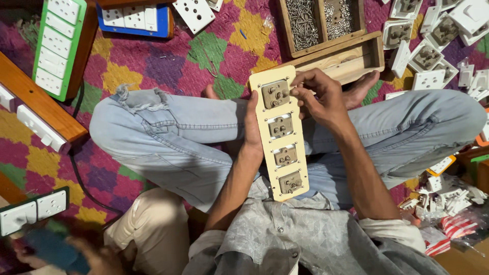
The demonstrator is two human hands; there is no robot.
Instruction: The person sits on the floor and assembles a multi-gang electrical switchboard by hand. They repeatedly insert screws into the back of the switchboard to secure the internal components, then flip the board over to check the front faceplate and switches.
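Sitting cross-legged on a patchwork floor cloth point(153, 56), the person holds a long cream switch plate point(280, 133) over the lap of light blue jeans point(168, 137). Left hand point(252, 125): closed on the plate's left long edge near the middle, palm behind it, thumb at the rim; clamped on the plate. Right hand point(318, 97): fingers curled together, fingertips pinched at the right side of the topmost socket module point(275, 94); whether anything small is between the fingertips cannot be told. Plate: back face up, four socket modules in a row along it; long axis runs nearly straight away from the body, near end over the grey shirt point(285, 234), far end tilted slightly left towards the knees. It lies between the two hands, the left beside its middle, the right at its far end. Beyond the hands: a bare foot point(364, 86), then an open wooden tray point(351, 58), and behind it a wooden box of screws point(318, 23) in two compartments. Far right: a heap of loose white sockets point(438, 46). Far left: a green-framed switch board point(58, 43) and a blue-framed board point(135, 20). Lower left corner: another person's hand point(97, 257), blurred.
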